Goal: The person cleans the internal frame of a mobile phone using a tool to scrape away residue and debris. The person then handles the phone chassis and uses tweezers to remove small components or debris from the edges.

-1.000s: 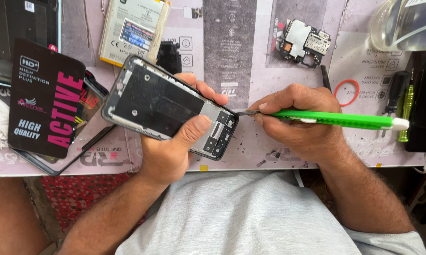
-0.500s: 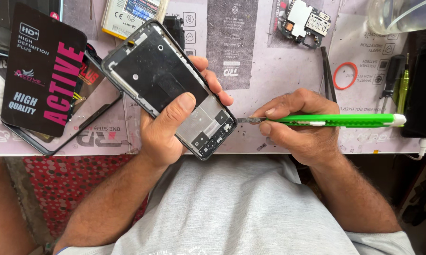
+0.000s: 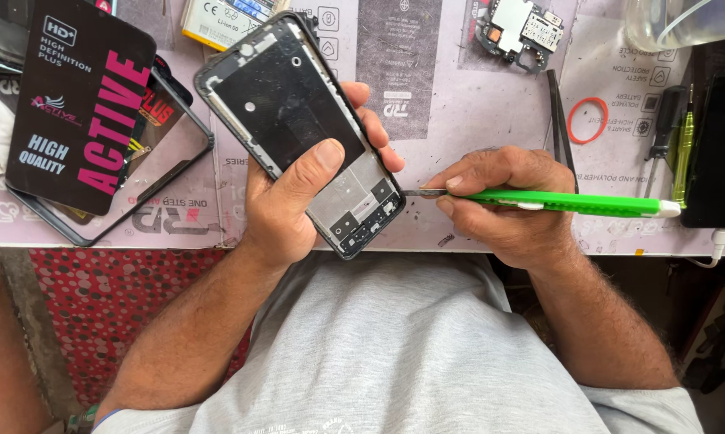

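My left hand [image 3: 294,201] grips an opened black phone frame [image 3: 286,112], thumb across its bare inner face, fingers wrapped around the right side. The frame tilts with its lower end towards me. My right hand [image 3: 503,205] pinches a bright green tool [image 3: 575,203] with a thin metal blade. The blade tip points left and sits at the frame's lower right edge, just beside it. Both hands hover over the near edge of a pale printed work mat [image 3: 459,104].
A black and pink package [image 3: 77,112] lies on a dark glass panel [image 3: 165,161] at the left. A small circuit board [image 3: 519,28] lies at the top, with tweezers [image 3: 557,112], a red rubber ring [image 3: 589,120] and a screwdriver [image 3: 663,133] at the right. A battery [image 3: 226,20] lies at the top left.
The view has shifted so the mat and hands sit lower and left. The phone frame stands steeper in my left hand. The green tool's blade stays at the frame's lower edge.
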